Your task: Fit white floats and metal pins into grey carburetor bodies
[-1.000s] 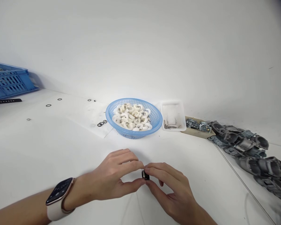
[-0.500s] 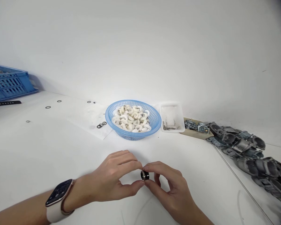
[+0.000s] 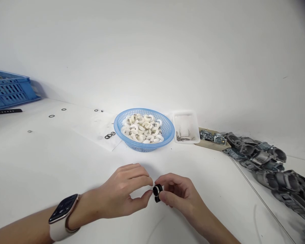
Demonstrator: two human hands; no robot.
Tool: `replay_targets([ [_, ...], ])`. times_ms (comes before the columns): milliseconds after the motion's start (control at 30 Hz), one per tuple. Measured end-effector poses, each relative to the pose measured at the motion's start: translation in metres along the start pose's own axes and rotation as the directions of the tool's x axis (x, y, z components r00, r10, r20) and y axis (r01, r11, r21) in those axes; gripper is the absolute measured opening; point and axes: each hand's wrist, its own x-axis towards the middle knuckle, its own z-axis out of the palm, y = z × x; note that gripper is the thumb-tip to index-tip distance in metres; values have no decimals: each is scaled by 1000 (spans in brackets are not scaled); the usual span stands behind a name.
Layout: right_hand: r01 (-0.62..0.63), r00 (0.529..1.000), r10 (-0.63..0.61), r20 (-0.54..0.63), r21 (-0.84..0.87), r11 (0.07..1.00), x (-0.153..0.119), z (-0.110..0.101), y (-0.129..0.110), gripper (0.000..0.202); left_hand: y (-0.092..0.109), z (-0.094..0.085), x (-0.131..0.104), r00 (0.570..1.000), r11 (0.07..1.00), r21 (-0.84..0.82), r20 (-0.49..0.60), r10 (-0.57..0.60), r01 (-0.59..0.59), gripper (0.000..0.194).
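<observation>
Low over the white table, my right hand (image 3: 179,196) pinches a small black round part (image 3: 157,191) with a pale ring on its face. My left hand (image 3: 122,195), with a watch on its wrist, meets it from the left, thumb and forefinger touching the part's left face. Whether the left fingers also hold a tiny piece is too small to tell. Farther back stands a blue round basket (image 3: 167,130) full of several white curved plastic pieces (image 3: 143,128).
A small white tray (image 3: 186,119) with thin metal clips sits right of the basket. A flat box (image 3: 212,144) and a row of grey metal castings (image 3: 266,162) run along the right. Black O-rings (image 3: 109,135) lie left of the basket. A blue crate (image 3: 8,90) stands far left.
My right fingers have curled in tighter around the black part and turned it slightly. My left fingertips have stayed against its left face. The hands have barely shifted over the table.
</observation>
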Motion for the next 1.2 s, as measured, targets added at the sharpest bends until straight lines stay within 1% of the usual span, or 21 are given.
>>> replay_targets([
  [200, -73, 997, 73, -20, 9, 997, 1, -1, -1, 21, -1, 2, -1, 1000, 999, 40, 6, 30, -30, 14],
  [500, -83, 996, 82, -26, -17, 996, 1, -1, 2, 20, -5, 3, -3, 997, 989, 129, 28, 72, -75, 14],
  [767, -67, 998, 66, -21, -49, 997, 3, -3, 6, 21, -6, 4, -6, 995, 982, 165, 32, 90, -94, 10],
  [1200, -59, 998, 58, -22, -62, 996, 3, -1, 1, 23, -6, 3, -4, 994, 978, 182, 41, 97, -102, 10],
])
